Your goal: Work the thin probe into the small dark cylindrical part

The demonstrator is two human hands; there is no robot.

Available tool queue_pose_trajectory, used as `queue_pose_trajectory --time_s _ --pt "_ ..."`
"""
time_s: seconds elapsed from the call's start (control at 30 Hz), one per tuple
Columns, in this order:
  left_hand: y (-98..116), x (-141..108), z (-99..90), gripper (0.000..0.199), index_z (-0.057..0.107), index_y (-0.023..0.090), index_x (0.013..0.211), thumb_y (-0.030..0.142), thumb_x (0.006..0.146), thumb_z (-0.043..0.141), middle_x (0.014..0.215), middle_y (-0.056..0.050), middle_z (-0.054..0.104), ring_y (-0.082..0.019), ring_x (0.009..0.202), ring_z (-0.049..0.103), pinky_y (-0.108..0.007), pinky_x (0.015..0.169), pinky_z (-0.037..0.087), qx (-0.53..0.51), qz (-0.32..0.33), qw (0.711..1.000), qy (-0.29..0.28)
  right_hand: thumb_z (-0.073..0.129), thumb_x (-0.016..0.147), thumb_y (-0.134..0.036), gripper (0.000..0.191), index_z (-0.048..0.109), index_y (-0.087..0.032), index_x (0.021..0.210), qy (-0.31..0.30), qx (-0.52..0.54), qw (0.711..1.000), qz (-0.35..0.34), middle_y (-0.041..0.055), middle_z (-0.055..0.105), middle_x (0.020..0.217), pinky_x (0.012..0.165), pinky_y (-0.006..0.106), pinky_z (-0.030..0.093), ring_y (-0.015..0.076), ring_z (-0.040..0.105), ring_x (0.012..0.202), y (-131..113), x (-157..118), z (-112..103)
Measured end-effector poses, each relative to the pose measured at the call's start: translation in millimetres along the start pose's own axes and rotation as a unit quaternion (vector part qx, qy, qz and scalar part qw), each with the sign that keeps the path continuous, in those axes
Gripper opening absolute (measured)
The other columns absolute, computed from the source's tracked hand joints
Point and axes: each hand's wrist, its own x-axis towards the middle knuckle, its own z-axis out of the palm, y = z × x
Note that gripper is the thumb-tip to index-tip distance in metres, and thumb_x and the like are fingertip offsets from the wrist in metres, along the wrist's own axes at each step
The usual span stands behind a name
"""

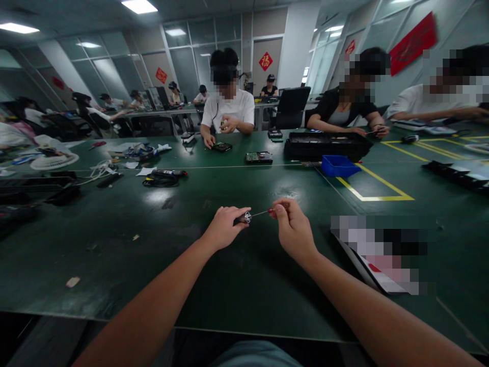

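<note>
Near the middle of the green table (153, 265), my left hand (226, 227) is closed round a small dark cylindrical part (243, 218) with a light metallic end. My right hand (292, 224) pinches the red handle (271, 210) of a thin screwdriver (260, 213). The screwdriver's shaft points left, and its tip is at or close to the light end of the part; whether they touch cannot be made out. Both hands are held above the table, a short way apart.
A blue bin (339, 166) and a long black case (327, 146) stand at the back right. Farther back, a circuit-board device (259, 157) lies before a seated person (228, 109). Coiled black cable (162, 178) lies left; a pixelated booklet (376, 255) lies right.
</note>
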Motion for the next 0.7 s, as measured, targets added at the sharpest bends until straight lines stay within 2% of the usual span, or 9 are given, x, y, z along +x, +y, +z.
queue_pose_trajectory --time_s 0.17,0.33,0.43,0.53,0.63,0.7 --pt "0.7 0.6 0.2 0.045 0.058 0.028 0.135 0.027 0.091 0.063 0.112 -0.005 0.066 -0.025 0.108 0.056 -0.048 0.104 0.036 0.014 -0.004 1.000 -0.009 0.043 0.100 -0.036 0.018 0.056 -0.023 0.102 -0.024 -0.040 0.999 -0.022 0.0060 0.072 0.088 0.074 0.035 0.049 0.0228 0.070 0.082 -1.5 0.8 -1.6" --pt "-2.2 0.7 1.7 0.040 0.063 0.027 0.129 0.025 0.089 0.065 0.109 -0.005 0.067 -0.025 0.105 0.059 -0.047 0.102 0.040 -0.007 -0.010 1.000 0.006 0.043 0.100 -0.033 0.016 0.055 -0.023 0.100 -0.007 -0.069 0.997 -0.030 0.0055 0.070 0.086 0.073 0.034 0.048 0.0226 0.069 0.082 0.3 1.9 -2.2" --pt "-4.4 1.3 2.1 0.036 0.064 0.024 0.124 0.024 0.089 0.065 0.119 -0.006 0.065 -0.024 0.110 0.059 -0.044 0.103 0.043 -0.067 -0.027 0.996 0.054 0.043 0.100 -0.033 0.016 0.055 -0.023 0.100 0.003 -0.064 0.998 -0.025 0.0051 0.069 0.085 0.073 0.034 0.048 0.0220 0.069 0.081 1.2 2.3 -2.8" --pt "-6.3 2.9 2.8 0.036 0.060 0.022 0.125 0.024 0.089 0.064 0.125 -0.008 0.063 -0.023 0.114 0.059 -0.040 0.103 0.045 -0.163 -0.062 0.979 0.108 0.043 0.100 -0.034 0.017 0.056 -0.023 0.101 0.001 -0.058 0.998 -0.021 0.0052 0.069 0.086 0.072 0.034 0.048 0.0220 0.068 0.082 0.3 2.2 -3.3" --pt "-6.9 4.6 3.0 0.043 0.048 0.022 0.135 0.027 0.093 0.057 0.120 -0.009 0.063 -0.020 0.105 0.062 -0.037 0.097 0.049 -0.277 -0.085 0.947 0.137 0.043 0.101 -0.035 0.018 0.056 -0.023 0.101 0.000 -0.051 0.999 -0.014 0.0051 0.069 0.087 0.073 0.034 0.048 0.0219 0.068 0.082 -1.8 2.2 -3.2" --pt "-5.2 4.9 1.4 0.042 0.044 0.022 0.135 0.031 0.095 0.052 0.111 -0.008 0.063 -0.017 0.092 0.063 -0.034 0.087 0.052 -0.327 -0.093 0.929 0.146 0.043 0.101 -0.036 0.018 0.056 -0.023 0.102 0.001 -0.045 0.999 -0.011 0.0052 0.069 0.087 0.074 0.035 0.048 0.0220 0.068 0.082 -3.0 2.1 -3.0"
